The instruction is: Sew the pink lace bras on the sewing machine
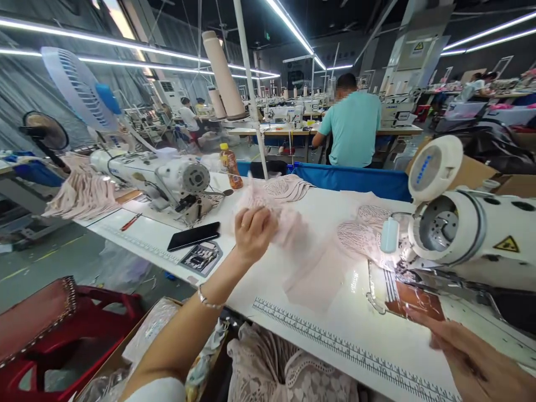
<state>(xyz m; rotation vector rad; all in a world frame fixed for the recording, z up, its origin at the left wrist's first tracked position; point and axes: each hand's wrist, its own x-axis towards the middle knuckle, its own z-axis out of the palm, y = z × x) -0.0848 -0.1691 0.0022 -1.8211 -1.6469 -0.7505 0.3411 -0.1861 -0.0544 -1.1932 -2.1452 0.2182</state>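
My left hand [256,231] is closed on pale pink lace fabric [288,226], which is bunched up and blurred above the white table. A sheer panel [320,279] of the same colour trails from it across the tabletop. My right hand [473,354] lies low at the right with its fingers stretched out, by the brown plate [419,301] of a white sewing machine [481,234]; nothing shows in it. Lace pieces [360,237] rest just left of the machine's needle area. Another stack of lace pieces [287,188] sits at the table's back edge.
A second sewing machine [154,176] stands on the left, with a black phone [195,235], a small tool tray [201,258] and red-handled snips [130,221] before it. A drink bottle [231,166] stands behind. A printed ruler [335,340] runs along the front edge. A person [355,125] sits beyond.
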